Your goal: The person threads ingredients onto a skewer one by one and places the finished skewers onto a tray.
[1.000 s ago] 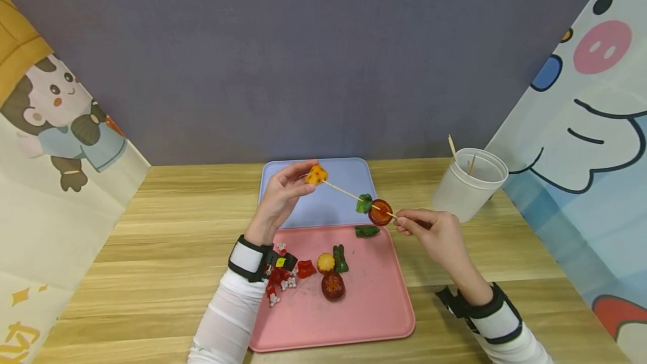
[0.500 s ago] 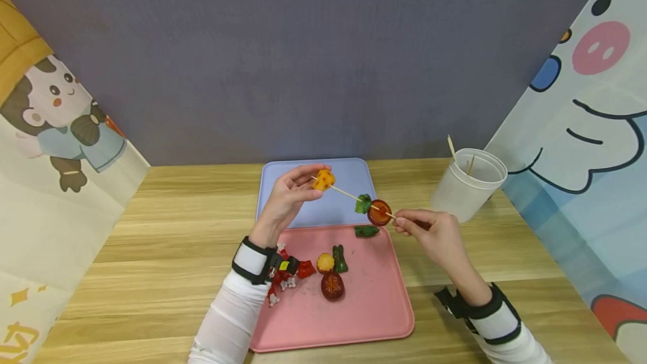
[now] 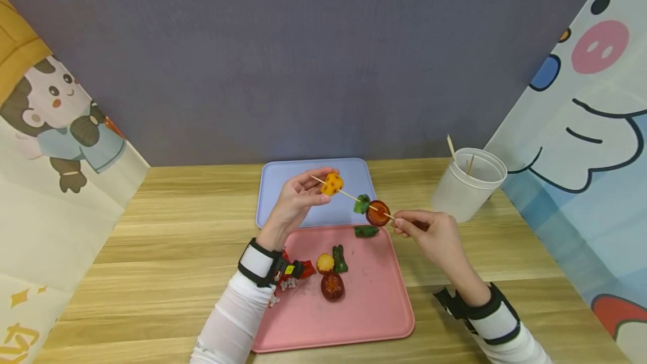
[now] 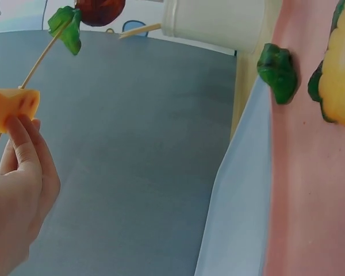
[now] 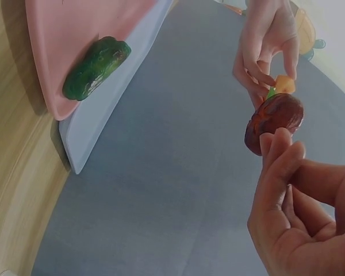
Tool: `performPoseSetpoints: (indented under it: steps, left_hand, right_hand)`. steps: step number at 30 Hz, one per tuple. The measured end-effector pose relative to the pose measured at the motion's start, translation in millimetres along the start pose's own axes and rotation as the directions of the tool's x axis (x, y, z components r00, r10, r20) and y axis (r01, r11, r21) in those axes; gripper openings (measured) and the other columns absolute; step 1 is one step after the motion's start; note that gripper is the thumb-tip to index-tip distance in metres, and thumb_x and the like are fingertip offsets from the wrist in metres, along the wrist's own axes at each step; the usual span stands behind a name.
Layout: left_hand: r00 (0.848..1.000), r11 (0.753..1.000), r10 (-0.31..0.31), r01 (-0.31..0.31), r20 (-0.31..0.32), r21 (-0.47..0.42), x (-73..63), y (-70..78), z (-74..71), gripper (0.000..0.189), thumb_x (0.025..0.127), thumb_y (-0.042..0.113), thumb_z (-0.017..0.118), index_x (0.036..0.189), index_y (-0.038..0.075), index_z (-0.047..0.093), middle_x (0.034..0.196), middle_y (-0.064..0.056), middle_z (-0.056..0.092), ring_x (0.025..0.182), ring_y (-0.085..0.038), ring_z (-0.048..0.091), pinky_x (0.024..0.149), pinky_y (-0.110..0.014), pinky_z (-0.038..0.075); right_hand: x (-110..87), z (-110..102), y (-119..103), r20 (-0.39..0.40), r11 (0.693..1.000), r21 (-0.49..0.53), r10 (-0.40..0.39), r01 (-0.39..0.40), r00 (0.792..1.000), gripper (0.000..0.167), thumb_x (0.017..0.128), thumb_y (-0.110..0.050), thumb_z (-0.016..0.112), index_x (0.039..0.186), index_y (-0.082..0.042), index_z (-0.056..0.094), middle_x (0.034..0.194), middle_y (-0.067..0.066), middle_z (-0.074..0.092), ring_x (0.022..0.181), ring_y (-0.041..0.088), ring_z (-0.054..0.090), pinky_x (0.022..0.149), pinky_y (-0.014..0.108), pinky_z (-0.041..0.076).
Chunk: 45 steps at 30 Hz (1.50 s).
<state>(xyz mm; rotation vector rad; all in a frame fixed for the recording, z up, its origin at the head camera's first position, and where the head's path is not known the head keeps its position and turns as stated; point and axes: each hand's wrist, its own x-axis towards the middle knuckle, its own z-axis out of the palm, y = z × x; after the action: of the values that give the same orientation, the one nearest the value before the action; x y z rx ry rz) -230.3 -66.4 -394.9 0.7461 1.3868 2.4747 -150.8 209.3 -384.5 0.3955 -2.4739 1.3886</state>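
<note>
Between my two hands a thin wooden skewer (image 3: pixel 349 195) is held slantwise above the trays. My left hand (image 3: pixel 297 200) pinches a yellow, brown-spotted food piece (image 3: pixel 332 184) between thumb and fingers; the skewer passes through it, its tip sticking out on the left. Farther along sit a green pepper piece (image 3: pixel 361 204) and, closest to the right hand, a brown mushroom cap (image 3: pixel 377 214). My right hand (image 3: pixel 429 235) pinches the skewer's end just beyond the mushroom. In the right wrist view the mushroom (image 5: pixel 279 115) hides most of the skewer.
A pink tray (image 3: pixel 369 313) bears another mushroom (image 3: pixel 332 286), a yellow round piece (image 3: pixel 326 263), green pepper pieces (image 3: pixel 340 258) and red-and-white pieces, partly hidden by the left wrist. Behind it lies a blue tray (image 3: pixel 349 173). A white tub (image 3: pixel 462 190) with sticks stands right.
My left hand has moved right and slightly down, sliding the yellow piece along the skewer towards the green pepper. More of the skewer's tip shows at left. My right hand stays nearly still.
</note>
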Motion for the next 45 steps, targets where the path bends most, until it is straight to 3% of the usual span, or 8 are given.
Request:
performPoseSetpoints:
  steps: [7, 19, 28, 39, 43, 45]
  left_hand:
    - [0.999, 0.999, -0.039, 0.040, -0.022, 0.033, -0.3, -8.2, 6.3, 0.050, 0.078, -0.016, 0.064, 0.126, -0.006, 0.054, 0.125, -0.011, 0.062, 0.108, -0.019, 0.061, 0.092, -0.026, 0.050]
    - [0.998, 0.997, -0.060, 0.061, -0.016, 0.056, 1.9, -16.9, 12.4, 0.049, 0.080, -0.016, 0.062, 0.127, -0.009, 0.052, 0.124, -0.012, 0.063, 0.111, -0.021, 0.060, 0.097, -0.028, 0.047]
    - [0.995, 0.994, -0.097, 0.097, -0.007, 0.053, 2.4, -20.9, 16.3, 0.051, 0.078, -0.016, 0.063, 0.127, -0.005, 0.054, 0.127, -0.013, 0.060, 0.114, -0.022, 0.059, 0.098, -0.029, 0.047]
    - [0.996, 0.994, -0.092, 0.092, 0.004, 0.061, 1.5, -21.0, 16.8, 0.054, 0.078, -0.017, 0.062, 0.130, -0.006, 0.051, 0.125, -0.011, 0.062, 0.111, -0.019, 0.060, 0.096, -0.028, 0.048]
    - [0.994, 0.989, -0.112, 0.109, 0.020, 0.103, 0.2, -20.5, 14.2, 0.061, 0.078, -0.013, 0.067, 0.135, -0.001, 0.048, 0.129, -0.010, 0.058, 0.111, -0.017, 0.057, 0.097, -0.029, 0.047]
    - [0.988, 0.977, -0.152, 0.147, 0.018, 0.158, -0.8, -19.8, 10.7, 0.061, 0.079, -0.008, 0.070, 0.135, 0.001, 0.048, 0.130, -0.010, 0.057, 0.111, -0.017, 0.057, 0.097, -0.031, 0.047]
  right_hand:
    - [0.3, 3, 1, 0.007, 1.000, 0.015, -0.011, 0.011, 1.000, 0.010, 0.083, 0.000, 0.069, 0.092, 0.005, 0.072, 0.077, 0.016, 0.072, 0.062, 0.012, 0.069, 0.055, 0.027, 0.056]
    - [-0.7, 5, -3, 0.018, 0.998, 0.057, 0.006, -0.006, 1.000, 0.014, 0.084, -0.003, 0.069, 0.094, 0.006, 0.072, 0.079, 0.017, 0.072, 0.062, 0.003, 0.066, 0.055, 0.023, 0.055]
    - [0.8, 5, -1, 0.053, 0.995, 0.090, 0.043, -0.048, 0.998, 0.014, 0.085, -0.003, 0.068, 0.095, 0.006, 0.071, 0.078, 0.017, 0.071, 0.064, 0.009, 0.067, 0.055, 0.023, 0.055]
    - [2.1, 4, -1, 0.048, 0.992, 0.115, 0.049, -0.054, 0.998, 0.016, 0.086, -0.003, 0.067, 0.097, 0.007, 0.071, 0.081, 0.019, 0.072, 0.064, 0.010, 0.069, 0.056, 0.023, 0.055]
    - [2.0, 4, 2, 0.041, 0.989, 0.136, 0.052, -0.057, 0.998, 0.016, 0.086, -0.002, 0.067, 0.097, 0.008, 0.070, 0.081, 0.021, 0.071, 0.064, 0.008, 0.068, 0.057, 0.027, 0.056]
    - [1.9, 4, 4, 0.035, 0.988, 0.143, 0.055, -0.060, 0.998, 0.016, 0.086, -0.001, 0.066, 0.097, 0.010, 0.070, 0.082, 0.023, 0.071, 0.064, 0.006, 0.068, 0.057, 0.028, 0.056]
